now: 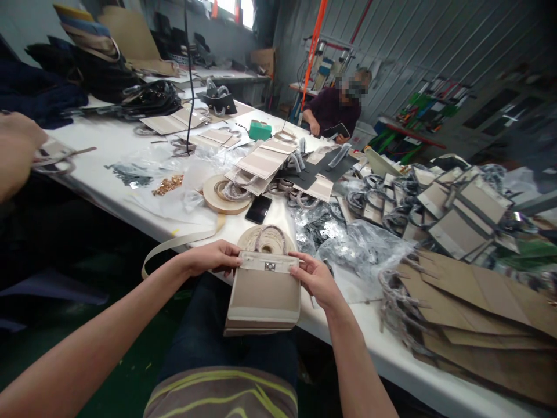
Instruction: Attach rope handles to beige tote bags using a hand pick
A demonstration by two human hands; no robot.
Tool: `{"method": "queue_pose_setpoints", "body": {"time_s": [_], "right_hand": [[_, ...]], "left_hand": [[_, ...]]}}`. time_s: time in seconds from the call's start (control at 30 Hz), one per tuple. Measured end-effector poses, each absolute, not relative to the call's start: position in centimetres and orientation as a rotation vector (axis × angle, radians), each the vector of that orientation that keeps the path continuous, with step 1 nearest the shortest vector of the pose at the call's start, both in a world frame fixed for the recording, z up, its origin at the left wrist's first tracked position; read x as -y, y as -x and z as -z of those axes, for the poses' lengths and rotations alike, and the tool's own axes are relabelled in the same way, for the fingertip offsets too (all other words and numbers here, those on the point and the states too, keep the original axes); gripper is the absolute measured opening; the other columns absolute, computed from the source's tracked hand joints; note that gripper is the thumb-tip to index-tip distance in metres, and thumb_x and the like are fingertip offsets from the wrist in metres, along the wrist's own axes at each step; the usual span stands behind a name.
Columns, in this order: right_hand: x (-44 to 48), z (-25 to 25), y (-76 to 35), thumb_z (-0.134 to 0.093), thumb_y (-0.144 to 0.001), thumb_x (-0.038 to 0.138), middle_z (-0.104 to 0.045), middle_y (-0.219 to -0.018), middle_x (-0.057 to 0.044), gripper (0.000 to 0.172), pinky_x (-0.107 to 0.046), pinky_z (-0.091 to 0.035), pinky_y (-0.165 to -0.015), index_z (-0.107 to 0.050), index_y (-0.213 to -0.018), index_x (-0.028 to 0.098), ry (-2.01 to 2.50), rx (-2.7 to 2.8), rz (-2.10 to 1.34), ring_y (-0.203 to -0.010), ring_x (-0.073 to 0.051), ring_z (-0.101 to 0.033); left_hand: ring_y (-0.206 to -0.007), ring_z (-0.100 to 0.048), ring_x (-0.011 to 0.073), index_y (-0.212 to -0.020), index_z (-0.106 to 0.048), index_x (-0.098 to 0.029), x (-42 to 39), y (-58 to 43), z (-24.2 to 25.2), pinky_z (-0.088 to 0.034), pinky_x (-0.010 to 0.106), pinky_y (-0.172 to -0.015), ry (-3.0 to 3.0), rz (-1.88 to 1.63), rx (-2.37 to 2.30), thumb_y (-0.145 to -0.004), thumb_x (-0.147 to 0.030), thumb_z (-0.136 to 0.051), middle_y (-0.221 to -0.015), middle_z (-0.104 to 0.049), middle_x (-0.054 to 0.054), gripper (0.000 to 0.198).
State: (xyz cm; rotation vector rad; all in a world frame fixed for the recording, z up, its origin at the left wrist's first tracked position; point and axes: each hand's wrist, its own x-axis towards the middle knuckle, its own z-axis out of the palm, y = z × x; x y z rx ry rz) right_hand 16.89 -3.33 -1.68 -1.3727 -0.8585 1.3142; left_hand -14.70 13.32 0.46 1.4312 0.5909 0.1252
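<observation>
A beige handbag (265, 293) with a cream top band, a small metal clasp and a looped handle is held upright over my lap, by the table edge. My left hand (217, 257) pinches its upper left corner. At the upper right corner, my right hand (314, 277) grips the bag between thumb and fingers. Just behind the bag, partly covered by it, lies a roll of pale tape (249, 239). Beyond that is a black phone (258, 209), near a larger roll of tan tape (213, 194) whose loose strip hangs past the table edge.
Flat bag pieces (265, 159) with wrapped handles lie mid-table, near gold-coloured hardware (169, 185). Clear plastic bags (369, 244) and stacked brown panels (487, 307) are on the right. A co-worker (335, 107) sits across the table; another person's blurred arm (17, 151) reaches in at left.
</observation>
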Motion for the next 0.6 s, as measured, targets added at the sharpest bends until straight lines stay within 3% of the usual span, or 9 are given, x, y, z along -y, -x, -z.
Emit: {"method": "queue_pose_setpoints", "body": {"time_s": [0.13,0.3,0.47,0.6], "right_hand": [[0.5,0.7,-18.4,-0.099,-0.077,0.054,-0.083,-0.094,-0.008,0.078,-0.028,-0.053,-0.067,-0.076,-0.142,0.018,1.423,0.917,-1.220,-0.077,-0.020,-0.072],[-2.7,2.0,-19.2,-0.086,-0.079,0.051,-0.070,-0.070,0.001,0.070,-0.026,-0.039,-0.059,-0.079,-0.136,0.013,1.600,1.113,-1.001,-0.062,-0.015,-0.054],[-3.3,3.4,-18.8,-0.074,-0.087,0.046,-0.068,-0.067,0.002,0.058,-0.030,-0.046,-0.066,-0.082,-0.135,0.014,1.731,1.286,-0.759,-0.064,-0.019,-0.058],[-3.0,3.7,-18.8,-0.071,-0.093,0.040,-0.080,-0.091,-0.006,0.050,-0.038,-0.056,-0.085,-0.083,-0.136,0.020,1.789,1.385,-0.639,-0.085,-0.025,-0.070]], "left_hand": [[-0.056,-0.042,0.0122,-0.082,-0.072,-0.016,-16.3,12.7,-1.4,-0.022,0.027,-0.053,-1.414,-0.089,-0.656,-0.078,-0.063,-0.089,-0.068,-0.061,0.002,0.050],[-0.062,-0.045,0.0156,-0.069,-0.069,-0.018,-19.0,9.8,-0.4,-0.028,0.030,-0.059,-1.668,-0.119,-0.873,-0.070,-0.047,-0.078,-0.066,-0.063,0.004,0.031],[-0.069,-0.049,0.0186,-0.067,-0.069,-0.019,-19.2,9.0,1.8,-0.033,0.031,-0.066,-1.687,-0.210,-0.987,-0.064,-0.046,-0.070,-0.065,-0.060,0.001,0.027],[-0.072,-0.049,0.0197,-0.068,-0.070,-0.020,-19.3,9.5,2.8,-0.031,0.031,-0.066,-1.771,-0.262,-0.958,-0.066,-0.047,-0.072,-0.065,-0.058,0.000,0.027]]}}
